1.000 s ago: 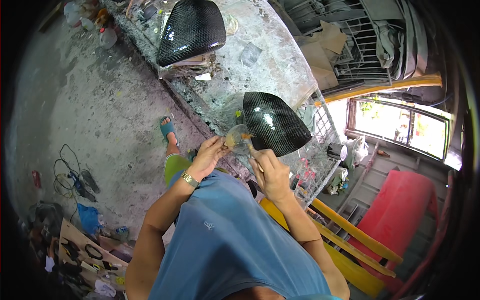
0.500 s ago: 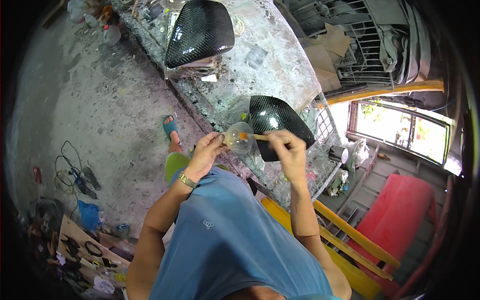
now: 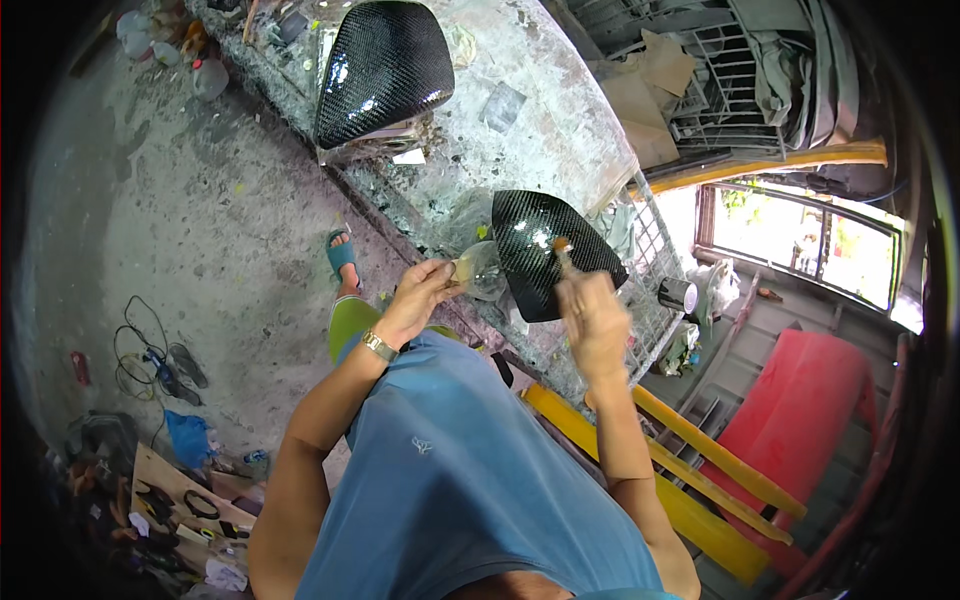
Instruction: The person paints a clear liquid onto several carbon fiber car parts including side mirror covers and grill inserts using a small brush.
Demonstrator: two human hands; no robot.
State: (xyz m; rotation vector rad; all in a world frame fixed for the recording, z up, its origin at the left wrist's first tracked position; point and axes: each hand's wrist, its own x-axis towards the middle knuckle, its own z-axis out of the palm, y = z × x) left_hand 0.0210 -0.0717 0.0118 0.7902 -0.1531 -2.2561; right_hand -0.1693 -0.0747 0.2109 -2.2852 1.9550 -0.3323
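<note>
My left hand (image 3: 421,297) is closed on the rim of a clear plastic cup (image 3: 484,272), tilted above the bench edge. Closed round the handle of a small brush (image 3: 563,250), my right hand (image 3: 594,318) is somewhat smeared by motion. The brush's orange-brown tip is over a glossy black carbon-weave panel (image 3: 530,228), at or near its surface; whether it touches I cannot tell. This curved panel lies at the near end of the bench, right of the cup. A second, larger carbon-weave panel (image 3: 385,70) rests on a stack farther up the bench.
The stained workbench (image 3: 540,110) runs from upper left toward my right side. A metal can (image 3: 677,293) stands beyond its right edge. Yellow bars (image 3: 700,470) and a red panel (image 3: 790,420) are at lower right. Cables (image 3: 140,350) and slippers lie on the floor at left.
My right hand has drawn the brush out of the cup and moved it right, over the nearer black panel. The left hand still holds the cup in nearly the same place.
</note>
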